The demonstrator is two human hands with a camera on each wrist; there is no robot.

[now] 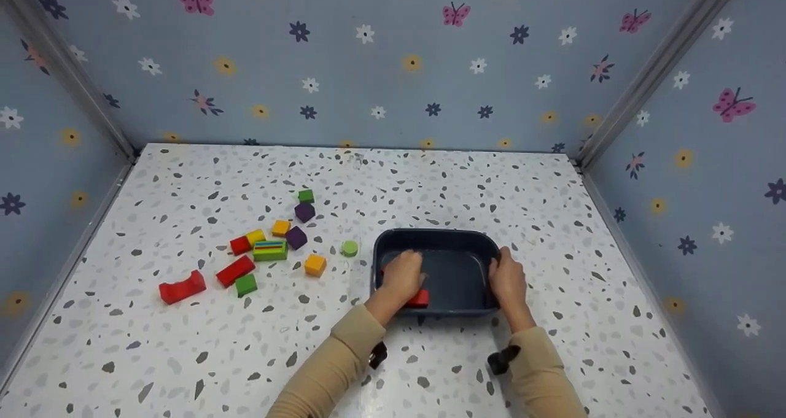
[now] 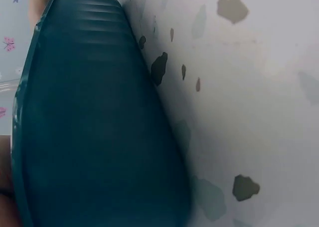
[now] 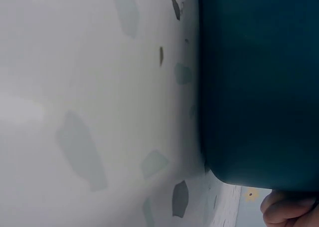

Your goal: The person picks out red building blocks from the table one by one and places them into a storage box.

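A dark blue rectangular tub (image 1: 454,277) stands on the table. My right hand (image 1: 508,278) grips its right wall, the thumb inside and the other fingers outside. My left hand (image 1: 403,277) is down inside the left part of the tub with its fingers bent; their tips are hidden, and I cannot tell whether they hold anything. Right beside its wrist a red block (image 1: 419,298) lies in the tub, partly covered. In the left wrist view the tub's outer wall (image 2: 99,117) fills much of the picture. The right wrist view shows fingers (image 3: 286,209) at the tub's edge.
Left of the tub lie several wooden blocks: a light green round one (image 1: 349,248), an orange cube (image 1: 315,265), purple ones (image 1: 296,238), a striped green one (image 1: 270,250), a red bar (image 1: 235,271) and a red arch (image 1: 182,288). Patterned panels (image 1: 393,86) enclose the speckled table.
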